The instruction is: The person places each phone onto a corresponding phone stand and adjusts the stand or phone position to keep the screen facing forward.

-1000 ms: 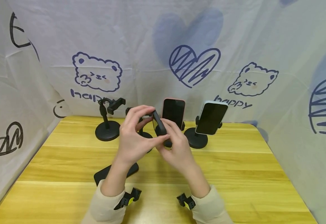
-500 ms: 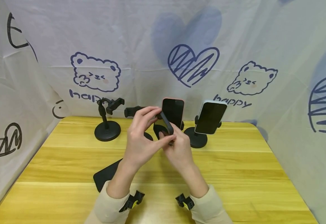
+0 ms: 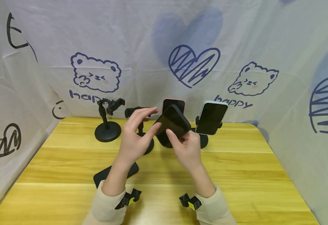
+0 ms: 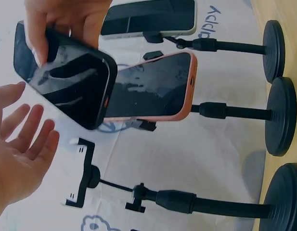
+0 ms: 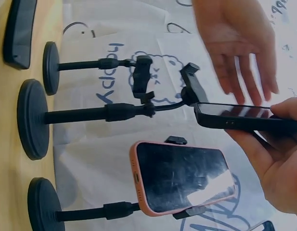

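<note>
A black smartphone (image 3: 175, 120) is held tilted in my right hand (image 3: 188, 151), the thumb lying on its dark screen and the fingers behind it. My left hand (image 3: 133, 137) is beside the phone's left edge with fingers spread; in the left wrist view its fingers (image 4: 35, 134) stand apart from the phone, the thumb tip close to its edge. Behind the left hand is a black phone stand with a bare clamp (image 4: 85, 175). Partly behind the held phone, a phone in a coral case (image 5: 184, 178) sits clamped in another stand.
A white-edged phone (image 3: 212, 118) rests in the right-hand stand. At the far left is another stand (image 3: 107, 131) with nothing in its clamp. Another black phone (image 3: 104, 175) lies on the wooden table (image 3: 251, 181), partly under the left forearm. A printed cloth (image 3: 141, 47) hangs behind.
Both hands were on the phone's edges, holding it nearly edge-on. Now the left hand has let go and drawn left, while the right hand has turned the screen into view and moved slightly right.
</note>
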Available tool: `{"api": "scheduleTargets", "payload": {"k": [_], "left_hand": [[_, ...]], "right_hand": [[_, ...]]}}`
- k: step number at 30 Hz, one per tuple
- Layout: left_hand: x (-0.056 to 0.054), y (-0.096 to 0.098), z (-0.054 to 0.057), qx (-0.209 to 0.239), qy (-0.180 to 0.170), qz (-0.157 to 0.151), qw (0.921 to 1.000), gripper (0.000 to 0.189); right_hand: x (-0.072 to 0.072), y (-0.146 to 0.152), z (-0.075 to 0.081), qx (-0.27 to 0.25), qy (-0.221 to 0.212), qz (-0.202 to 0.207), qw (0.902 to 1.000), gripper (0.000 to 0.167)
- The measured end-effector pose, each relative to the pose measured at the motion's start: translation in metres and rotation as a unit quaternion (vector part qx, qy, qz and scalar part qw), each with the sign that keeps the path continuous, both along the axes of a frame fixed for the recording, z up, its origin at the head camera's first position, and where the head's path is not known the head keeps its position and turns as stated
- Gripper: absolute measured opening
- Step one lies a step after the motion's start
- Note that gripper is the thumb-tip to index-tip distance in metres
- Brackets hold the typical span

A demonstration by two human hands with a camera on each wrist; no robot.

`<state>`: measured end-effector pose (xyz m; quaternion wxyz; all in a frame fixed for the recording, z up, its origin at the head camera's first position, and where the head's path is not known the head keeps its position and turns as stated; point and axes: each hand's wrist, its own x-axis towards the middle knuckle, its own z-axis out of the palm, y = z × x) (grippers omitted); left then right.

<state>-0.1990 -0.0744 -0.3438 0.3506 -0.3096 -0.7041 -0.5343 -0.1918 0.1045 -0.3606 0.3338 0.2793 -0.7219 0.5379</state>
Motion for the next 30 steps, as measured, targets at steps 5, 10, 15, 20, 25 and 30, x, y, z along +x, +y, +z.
{"api": "scheduleTargets", "payload": {"k": [5,10,15,20,25,30], "left_hand": [[-0.001,-0.009,0.001,0.011,-0.05,-0.027,0.9983,0.039],[0.002,-0.015,0.002,-0.005,-0.109,-0.06,0.9922,0.037],[0.004,-0.015,0.005,-0.029,-0.156,-0.075,0.9845,0.03],[0.005,-0.016,0.004,-0.042,-0.167,-0.07,0.9826,0.022],[0.004,-0.014,0.003,-0.052,-0.125,-0.047,0.9897,0.017],[0.007,-0.006,0.002,-0.045,-0.069,-0.013,0.9965,0.014]], "right_hand": [[0.003,0.004,0.006,-0.024,-0.051,-0.009,0.9984,0.009],[0.003,0.009,0.009,-0.064,-0.08,0.013,0.9947,0.006],[0.004,0.013,0.012,-0.087,-0.104,0.047,0.9896,0.011],[0.005,0.014,0.013,-0.085,-0.124,0.061,0.9867,0.019],[0.006,0.014,0.014,-0.08,-0.126,0.072,0.9861,0.02],[0.006,0.011,0.015,-0.129,-0.126,0.093,0.9792,0.019]]}}
